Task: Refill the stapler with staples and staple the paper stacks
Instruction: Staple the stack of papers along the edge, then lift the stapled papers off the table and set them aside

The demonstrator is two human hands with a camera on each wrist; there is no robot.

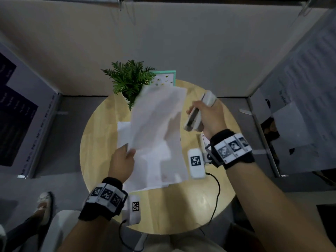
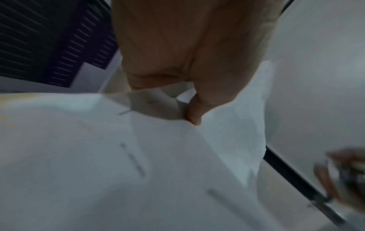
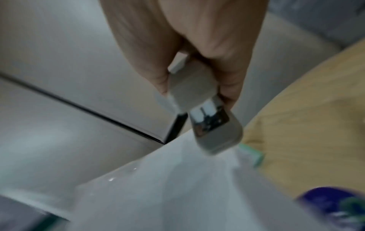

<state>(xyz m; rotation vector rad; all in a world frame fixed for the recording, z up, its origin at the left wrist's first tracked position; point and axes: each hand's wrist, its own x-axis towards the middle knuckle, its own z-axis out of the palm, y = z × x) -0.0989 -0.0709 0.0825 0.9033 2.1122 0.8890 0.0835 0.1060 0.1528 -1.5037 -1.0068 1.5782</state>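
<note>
My left hand (image 1: pixel 127 153) pinches the near corner of a white paper stack (image 1: pixel 156 115) and holds it lifted above the round wooden table (image 1: pixel 101 124). The left wrist view shows thumb and fingers (image 2: pixel 194 115) pinching that corner, with a staple (image 2: pixel 124 112) close by. More white sheets (image 1: pixel 163 164) lie flat on the table under the lifted stack. My right hand (image 1: pixel 205 113) grips a pale grey stapler (image 1: pixel 194 119) in the air, right of the paper. The right wrist view shows the stapler (image 3: pixel 209 125) with its shiny metal part, above the paper (image 3: pixel 177 187).
A potted green plant (image 1: pixel 129 79) and a teal-framed picture (image 1: pixel 166 79) stand at the table's far edge. A small white box (image 1: pixel 203 140) lies on the table under my right wrist. A black cable (image 1: pixel 216 193) crosses the near right of the table. Partition walls surround it.
</note>
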